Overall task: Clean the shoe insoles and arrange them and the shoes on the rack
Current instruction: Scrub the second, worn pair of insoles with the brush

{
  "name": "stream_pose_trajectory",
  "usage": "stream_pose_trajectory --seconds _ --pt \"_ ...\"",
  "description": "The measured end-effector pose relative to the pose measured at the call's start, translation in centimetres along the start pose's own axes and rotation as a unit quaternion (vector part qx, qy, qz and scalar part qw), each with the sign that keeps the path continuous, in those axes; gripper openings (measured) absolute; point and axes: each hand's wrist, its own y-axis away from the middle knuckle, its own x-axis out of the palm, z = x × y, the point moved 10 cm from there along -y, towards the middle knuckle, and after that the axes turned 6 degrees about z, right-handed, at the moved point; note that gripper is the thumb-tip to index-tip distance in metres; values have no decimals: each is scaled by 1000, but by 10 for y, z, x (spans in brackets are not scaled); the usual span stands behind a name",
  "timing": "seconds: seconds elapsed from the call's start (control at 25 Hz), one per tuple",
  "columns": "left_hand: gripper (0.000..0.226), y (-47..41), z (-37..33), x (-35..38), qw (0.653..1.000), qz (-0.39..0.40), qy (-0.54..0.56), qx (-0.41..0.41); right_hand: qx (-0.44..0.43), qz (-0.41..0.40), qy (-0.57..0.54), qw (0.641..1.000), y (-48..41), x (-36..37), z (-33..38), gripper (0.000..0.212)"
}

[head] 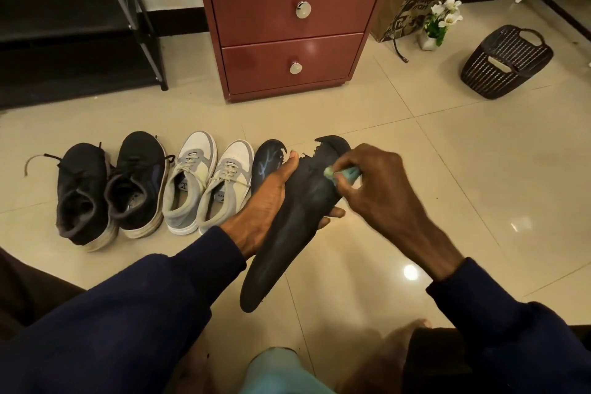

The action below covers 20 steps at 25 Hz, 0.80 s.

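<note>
The step in hand is the cleaning, I judge. The left hand (268, 198) grips a dark insole (297, 224) from below, with the thumb on one edge and the fingers curled round the other. It holds the insole in the air above the floor (447, 201), the torn toe end pointing away from the person. The right hand (380, 188) pinches a small teal cloth (342, 174) with closed fingers and presses it on the upper part of the insole. It may be a sponge; the view is too blurred there to tell.

A second insole (267, 160) lies on the floor, just beside the white shoes (208, 182). The black shoes (112, 192) stand to the left of these. The rack (64, 25) is far at the upper left, and no shoe from the row is on it.

The next move probably calls for wiping down to the heel end. For this the left hand must hold the soft insole firm, so that it does not bend under the pressure. The arranging part is not yet begun.
</note>
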Motion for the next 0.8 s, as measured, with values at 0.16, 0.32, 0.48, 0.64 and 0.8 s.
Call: stream_pose_trajectory --seconds 0.16,0.32,0.48,0.64,0.8 --pt "70 -1 4 3 1000 12 -12 -12 32 -53 -55 997 2 -10 -6 12" --pt "68 -1 2 1 1000 1 -7 -6 -24 25 -53 998 4 10 17 13" --pt "68 -2 5 4 1000 8 -2 -13 7 -81 -39 996 -4 -25 -7 11" --pt "60 -1 -2 -1 1000 -18 7 5 -48 2 -54 997 0 0 17 18" --pt "66 2 0 -2 1000 -18 4 -5 -52 3 -62 997 -1 -4 18 18"
